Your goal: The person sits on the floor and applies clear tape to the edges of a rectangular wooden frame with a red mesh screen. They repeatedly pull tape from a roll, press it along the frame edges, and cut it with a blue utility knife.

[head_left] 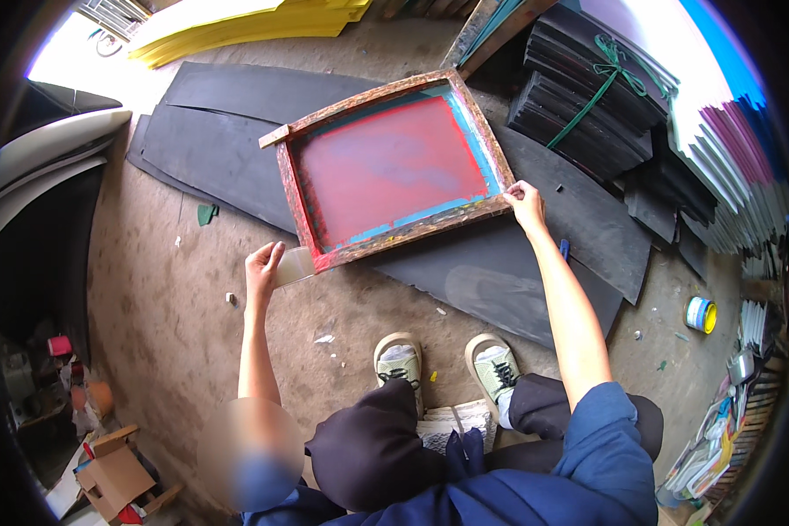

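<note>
A wooden printing screen frame (386, 237) with a red mesh edged in blue lies tilted on black sheets on the floor in front of me. My right hand (526, 203) grips its near right corner. My left hand (263, 267) holds a roll of clear tape (294, 266) against the frame's near left corner. My two shoes (447, 364) rest on the floor just below the frame.
Black sheets (228, 140) cover the floor under and behind the frame. A tied stack of black sheets (587, 96) stands at the back right, coloured sheets (736, 158) beside it. Yellow sheets (245, 26) lie at the back. A small paint tin (700, 314) sits right. A cardboard box (114, 478) is lower left.
</note>
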{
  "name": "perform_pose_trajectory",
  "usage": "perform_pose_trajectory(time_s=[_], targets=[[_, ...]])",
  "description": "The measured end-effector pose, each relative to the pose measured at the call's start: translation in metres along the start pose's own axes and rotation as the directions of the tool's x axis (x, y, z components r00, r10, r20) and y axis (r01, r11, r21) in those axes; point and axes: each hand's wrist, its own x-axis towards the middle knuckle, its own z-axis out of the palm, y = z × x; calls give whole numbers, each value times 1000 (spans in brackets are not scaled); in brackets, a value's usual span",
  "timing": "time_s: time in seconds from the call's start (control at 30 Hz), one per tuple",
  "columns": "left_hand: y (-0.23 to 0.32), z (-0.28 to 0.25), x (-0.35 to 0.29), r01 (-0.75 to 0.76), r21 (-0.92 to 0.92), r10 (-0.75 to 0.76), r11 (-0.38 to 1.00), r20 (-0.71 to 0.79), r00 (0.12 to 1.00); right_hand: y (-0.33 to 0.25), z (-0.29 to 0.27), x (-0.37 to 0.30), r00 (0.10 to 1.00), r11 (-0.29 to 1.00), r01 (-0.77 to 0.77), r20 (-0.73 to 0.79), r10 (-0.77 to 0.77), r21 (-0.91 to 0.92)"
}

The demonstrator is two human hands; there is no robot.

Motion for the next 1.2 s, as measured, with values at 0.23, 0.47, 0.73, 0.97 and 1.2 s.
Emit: perform_pose_trajectory(time_s=[0.23, 0.47, 0.73, 0.97, 1.2], targets=[[2, 6, -1, 7, 24, -6, 1000, -36, 999, -19, 5, -11, 995, 990, 0, -99, -14, -138], [11, 16, 3, -11, -5, 11, 1000, -35, 999, -3, 9, -2, 991, 986, 21, -128, -43, -167], [1, 15, 1, 1, 67, 2, 998, -45, 999, -12, 6, -3, 997, 951, -31, -77, 8, -308], [-21, -18, -18, 34, -110, -63, 993, -268, 961, -11, 9, -3, 991, 825, -109, -122, 49, -554], [14, 5, -6, -84, 611, 94, 787, 17, 995, 21, 15, 5, 895, 844, -439, 73, 440, 309]])
